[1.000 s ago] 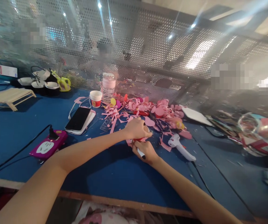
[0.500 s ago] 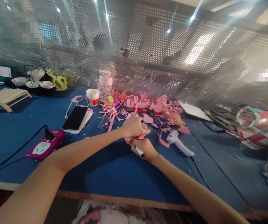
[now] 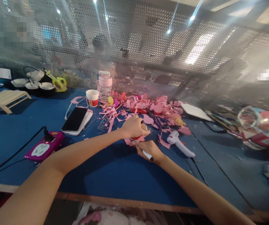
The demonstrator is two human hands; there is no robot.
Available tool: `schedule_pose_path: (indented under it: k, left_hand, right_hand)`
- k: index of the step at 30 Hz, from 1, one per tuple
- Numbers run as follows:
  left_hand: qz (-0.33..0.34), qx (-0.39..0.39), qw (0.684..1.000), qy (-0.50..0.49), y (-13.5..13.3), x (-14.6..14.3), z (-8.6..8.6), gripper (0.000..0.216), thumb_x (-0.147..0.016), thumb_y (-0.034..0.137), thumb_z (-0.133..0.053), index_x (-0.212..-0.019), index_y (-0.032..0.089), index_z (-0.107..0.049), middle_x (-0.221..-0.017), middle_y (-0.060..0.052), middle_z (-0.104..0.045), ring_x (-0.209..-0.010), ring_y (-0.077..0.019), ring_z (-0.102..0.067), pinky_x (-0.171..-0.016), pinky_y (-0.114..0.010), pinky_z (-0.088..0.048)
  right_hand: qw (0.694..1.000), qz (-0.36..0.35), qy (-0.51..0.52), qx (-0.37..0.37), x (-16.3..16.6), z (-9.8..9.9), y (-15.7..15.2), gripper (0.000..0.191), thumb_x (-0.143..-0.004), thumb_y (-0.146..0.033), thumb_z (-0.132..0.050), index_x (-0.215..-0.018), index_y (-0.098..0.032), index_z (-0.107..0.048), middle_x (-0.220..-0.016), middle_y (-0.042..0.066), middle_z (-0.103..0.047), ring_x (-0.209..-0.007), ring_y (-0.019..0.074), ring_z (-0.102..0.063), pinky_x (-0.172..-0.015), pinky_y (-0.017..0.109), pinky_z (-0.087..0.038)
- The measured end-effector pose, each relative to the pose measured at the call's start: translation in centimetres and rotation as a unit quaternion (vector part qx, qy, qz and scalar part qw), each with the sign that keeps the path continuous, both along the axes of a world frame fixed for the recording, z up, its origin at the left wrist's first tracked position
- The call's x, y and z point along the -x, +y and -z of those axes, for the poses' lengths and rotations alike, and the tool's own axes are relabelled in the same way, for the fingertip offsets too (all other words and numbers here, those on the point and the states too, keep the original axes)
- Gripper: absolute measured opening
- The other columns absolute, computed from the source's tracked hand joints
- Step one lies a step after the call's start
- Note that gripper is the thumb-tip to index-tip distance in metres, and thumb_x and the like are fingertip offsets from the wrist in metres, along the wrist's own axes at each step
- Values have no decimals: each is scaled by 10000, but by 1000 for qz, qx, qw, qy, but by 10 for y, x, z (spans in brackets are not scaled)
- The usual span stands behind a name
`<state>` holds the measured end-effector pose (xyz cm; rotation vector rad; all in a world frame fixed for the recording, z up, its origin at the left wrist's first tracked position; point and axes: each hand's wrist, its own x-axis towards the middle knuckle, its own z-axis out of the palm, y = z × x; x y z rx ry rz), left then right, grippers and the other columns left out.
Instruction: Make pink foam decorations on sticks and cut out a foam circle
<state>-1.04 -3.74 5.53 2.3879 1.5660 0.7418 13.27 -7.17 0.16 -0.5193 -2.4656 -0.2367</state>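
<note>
My left hand (image 3: 134, 127) is closed over a red-and-white paper cup (image 3: 144, 126), mostly hidden by the fingers and pressed down at the table's middle. Under it, the edge of a pink sheet (image 3: 129, 142) sticks out. My right hand (image 3: 151, 150), just nearer to me, grips a white marker (image 3: 146, 154) with a black end pointing back toward me. The marker's front end reaches the pink sheet beside the cup's base.
Pink scraps (image 3: 146, 101) are heaped behind my hands. A white glue gun (image 3: 180, 145) lies to the right. Leftward are a phone (image 3: 74, 119), a stack of paper cups (image 3: 92, 98), a bottle (image 3: 105, 84) and a purple power strip (image 3: 45, 147). A perforated panel (image 3: 134, 59) stands behind.
My right hand has shifted slightly to the right with the marker, away from under the left hand. More of the pink sheet shows. The left hand stays on the cup.
</note>
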Motion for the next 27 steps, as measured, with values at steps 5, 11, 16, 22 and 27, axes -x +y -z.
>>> schedule_pose_path:
  k: [5,11,16,22,27]
  left_hand:
    - [2,1,1000,-6,0,0,0,404,-637,535,-562,-759,150,-563,-890,-92,-581,-816,-221,-576,-703,-315,-460]
    - [2,-6,1000,-9,0,0,0,398,-638,538,-564,-742,154,-550,-895,-92,-582,-839,-231,-572,-724,-324,-459]
    - [5,-17,1000,-3,0,-1,1,414,-641,547,-557,-746,146,-546,-890,-106,-587,-857,-244,-570,-746,-336,-456]
    - [5,-23,1000,-2,0,-1,2,412,-646,553,-548,-739,151,-542,-877,-101,-584,-841,-234,-570,-736,-332,-455]
    - [3,-12,1000,-6,0,-1,1,393,-647,537,-549,-735,155,-535,-865,-95,-581,-819,-225,-573,-710,-323,-458]
  right_hand:
    - [999,3,14,31,-7,-4,-1,293,-810,-93,-419,-536,-196,-405,-412,-47,-440,-362,66,-400,-417,210,-264]
    - [996,7,23,87,-16,0,2,297,-821,-106,-387,-539,-198,-371,-431,-49,-426,-370,58,-375,-418,204,-257]
    - [990,7,26,136,-22,8,6,270,-834,-143,-401,-568,-189,-386,-479,-44,-455,-409,53,-408,-454,189,-287]
    - [982,17,40,186,-27,7,8,271,-834,-158,-410,-569,-187,-361,-485,-54,-430,-404,45,-385,-448,188,-275]
    - [973,33,68,220,-28,0,11,278,-834,-149,-366,-567,-198,-310,-461,-67,-345,-382,50,-335,-416,192,-258]
